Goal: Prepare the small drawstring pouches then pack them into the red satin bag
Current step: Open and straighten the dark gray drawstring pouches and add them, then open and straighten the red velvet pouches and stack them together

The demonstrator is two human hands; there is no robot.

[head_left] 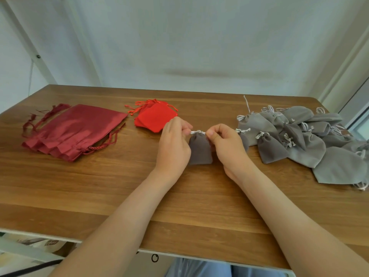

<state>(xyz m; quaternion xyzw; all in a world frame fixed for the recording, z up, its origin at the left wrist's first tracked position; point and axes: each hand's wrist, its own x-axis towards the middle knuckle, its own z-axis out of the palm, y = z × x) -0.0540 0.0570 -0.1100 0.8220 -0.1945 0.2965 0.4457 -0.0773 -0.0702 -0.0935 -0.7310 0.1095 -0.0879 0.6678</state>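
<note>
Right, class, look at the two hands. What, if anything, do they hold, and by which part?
A small grey pouch, by its white drawstring: the left hand pinches one end, the right hand the other.

A wooden counter [123,182] stands against a pale wall [189,47]. Beyond its far left corner, a white slanted strut [24,40] carries a dark bolt [38,56]. A window frame [354,108] rises past the far right corner. Below the near edge are blue cloth [199,269], a black cable [30,269] and a small black ring [155,258].
</note>
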